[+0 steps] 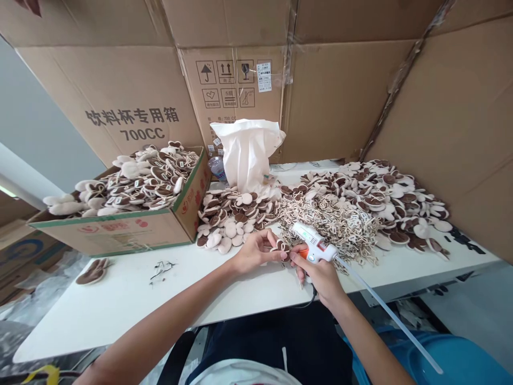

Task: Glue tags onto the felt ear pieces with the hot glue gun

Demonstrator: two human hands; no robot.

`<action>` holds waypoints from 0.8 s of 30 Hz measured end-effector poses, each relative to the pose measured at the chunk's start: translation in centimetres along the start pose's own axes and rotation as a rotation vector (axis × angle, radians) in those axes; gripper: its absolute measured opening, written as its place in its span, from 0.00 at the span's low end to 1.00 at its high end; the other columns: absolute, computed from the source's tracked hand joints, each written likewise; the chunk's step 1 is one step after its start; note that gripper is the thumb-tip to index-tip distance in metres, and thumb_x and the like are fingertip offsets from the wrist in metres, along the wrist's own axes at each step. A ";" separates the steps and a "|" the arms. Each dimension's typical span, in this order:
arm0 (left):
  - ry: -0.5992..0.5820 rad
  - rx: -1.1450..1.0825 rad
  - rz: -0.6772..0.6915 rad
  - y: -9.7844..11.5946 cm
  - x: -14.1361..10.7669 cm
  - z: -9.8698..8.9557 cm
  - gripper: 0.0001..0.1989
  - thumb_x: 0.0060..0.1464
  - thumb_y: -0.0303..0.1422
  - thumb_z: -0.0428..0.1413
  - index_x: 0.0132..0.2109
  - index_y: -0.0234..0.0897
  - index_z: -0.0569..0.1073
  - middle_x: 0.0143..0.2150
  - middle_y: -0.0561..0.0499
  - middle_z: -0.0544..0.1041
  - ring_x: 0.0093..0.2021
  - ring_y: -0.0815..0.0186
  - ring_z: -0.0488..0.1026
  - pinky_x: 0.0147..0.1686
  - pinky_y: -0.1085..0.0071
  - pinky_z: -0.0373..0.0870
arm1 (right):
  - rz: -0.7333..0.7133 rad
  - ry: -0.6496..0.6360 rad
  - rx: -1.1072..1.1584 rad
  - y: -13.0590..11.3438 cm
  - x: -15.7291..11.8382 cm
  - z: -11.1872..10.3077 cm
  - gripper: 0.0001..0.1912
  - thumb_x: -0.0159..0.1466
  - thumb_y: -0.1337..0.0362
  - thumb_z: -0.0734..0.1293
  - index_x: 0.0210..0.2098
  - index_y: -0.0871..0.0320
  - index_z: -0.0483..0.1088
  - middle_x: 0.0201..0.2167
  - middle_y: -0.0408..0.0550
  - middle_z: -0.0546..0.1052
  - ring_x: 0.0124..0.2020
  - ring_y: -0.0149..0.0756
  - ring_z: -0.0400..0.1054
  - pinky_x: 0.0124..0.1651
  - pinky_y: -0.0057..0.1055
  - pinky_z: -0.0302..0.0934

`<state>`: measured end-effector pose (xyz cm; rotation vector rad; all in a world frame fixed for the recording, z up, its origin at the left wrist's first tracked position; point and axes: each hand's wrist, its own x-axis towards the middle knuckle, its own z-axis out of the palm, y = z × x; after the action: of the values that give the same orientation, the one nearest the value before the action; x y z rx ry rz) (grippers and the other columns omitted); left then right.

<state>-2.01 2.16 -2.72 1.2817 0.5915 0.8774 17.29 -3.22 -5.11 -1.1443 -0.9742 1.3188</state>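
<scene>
Left hand [256, 251]: nearly closed, fingertips and thumb pinching a small brown-and-cream piece [281, 246].
Right hand [320, 274]: curled round the handle of a glue gun [316, 247], its fingertips close by the pinched piece (the exact contact is too small to tell).
Small piece: between the two hands, at the left hand's fingertips, just above the table [140, 313].
Glue stick [387, 305]: slants from the gun's rear, past the right hand and over the right forearm's outer side.
Cord loops [332, 219]: a tangled heap just beyond the right hand.
Near pile [230, 230]: brown and cream pieces just beyond the left hand.
Far pile [401, 200]: more such pieces, beyond and to the right of the right hand.
Open box [120, 232]: heaped with fluffy pieces, well left of the left hand and farther off.
White bag [248, 152]: upright, beyond both hands, before the cardboard wall [336, 96].
Dark scraps [161, 270]: left of the left hand.
Lone piece [92, 271]: farther left, below the box.
</scene>
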 end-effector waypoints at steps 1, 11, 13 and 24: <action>-0.004 -0.002 -0.002 0.0 0.0 0.0 0.23 0.49 0.36 0.74 0.34 0.35 0.65 0.36 0.48 0.80 0.36 0.64 0.81 0.37 0.69 0.77 | 0.002 -0.009 0.005 0.0 0.0 0.0 0.20 0.56 0.49 0.80 0.35 0.57 0.75 0.25 0.42 0.76 0.17 0.27 0.63 0.18 0.26 0.61; 0.079 0.028 -0.010 0.1 0.1 -0.4 0.21 0.50 0.37 0.73 0.37 0.35 0.68 0.34 0.51 0.78 0.34 0.67 0.78 0.35 0.72 0.74 | 0.006 -0.016 0.029 -0.1 -0.2 0.0 0.20 0.57 0.48 0.79 0.35 0.56 0.73 0.25 0.42 0.75 0.17 0.28 0.62 0.19 0.27 0.60; 0.112 0.009 -0.012 0.2 0.2 -0.6 0.21 0.50 0.37 0.73 0.38 0.34 0.69 0.36 0.50 0.79 0.34 0.68 0.78 0.35 0.72 0.73 | 0.014 -0.013 0.059 -0.2 -0.2 0.1 0.20 0.56 0.48 0.80 0.34 0.56 0.73 0.24 0.41 0.74 0.17 0.27 0.61 0.20 0.26 0.59; 0.113 -0.117 -0.078 0.2 0.2 -1.1 0.24 0.50 0.37 0.73 0.51 0.31 0.78 0.40 0.46 0.80 0.38 0.63 0.80 0.45 0.65 0.76 | 0.032 0.015 0.190 -0.3 0.4 -0.4 0.20 0.56 0.49 0.80 0.35 0.57 0.76 0.25 0.42 0.74 0.18 0.26 0.61 0.20 0.27 0.57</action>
<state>-2.82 3.01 -2.70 1.1017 0.6655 0.9103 17.78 -2.84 -4.95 -1.0261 -0.8042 1.3949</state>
